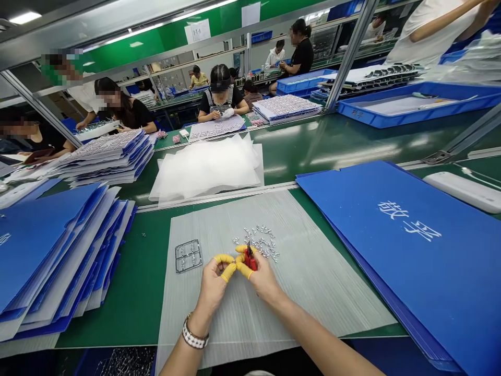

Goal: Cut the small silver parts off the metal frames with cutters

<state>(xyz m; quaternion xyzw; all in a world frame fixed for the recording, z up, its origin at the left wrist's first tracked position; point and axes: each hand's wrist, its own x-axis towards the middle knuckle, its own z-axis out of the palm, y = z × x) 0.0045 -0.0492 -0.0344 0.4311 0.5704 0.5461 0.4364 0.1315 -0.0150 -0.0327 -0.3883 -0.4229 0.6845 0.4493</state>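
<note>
Right hand (261,278) closed around small red-handled cutters (249,259), dead center, yellow cots on its fingertips (243,269). Left hand (213,290) curled in just beside them, fingers pinched; whatever's in that pinch is too small to tell. Metal bits (258,241) at 12 o'clock from the hands on a ribbed plastic sheet (313,277): tiny, light, stiff, easily scattered, best taken by their edges. Thin metal frame (188,256) at 10 o'clock, best held by its outer rail.

From my remote view, stacked blue plastic folders (47,256) at left, a blue board with white characters (407,245) at right, white foam sheeting (205,167) ahead, a seated co-worker (221,99) across the green workbench (336,141)
</note>
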